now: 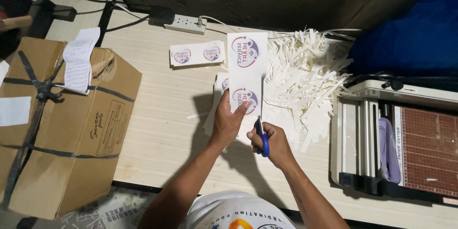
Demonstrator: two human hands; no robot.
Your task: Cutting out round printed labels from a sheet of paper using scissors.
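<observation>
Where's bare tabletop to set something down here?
Bare wood lies between the cardboard box and the left hand, below the cut label stack. A narrower strip runs along the near edge before the paper cutter. It is crowded around the paper scraps, right of the printed sheet and scissors.

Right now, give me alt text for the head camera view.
The right hand cuts a printed sheet with blue-handled scissors while the left hand holds it, over a table beside paper trimmings.
</observation>
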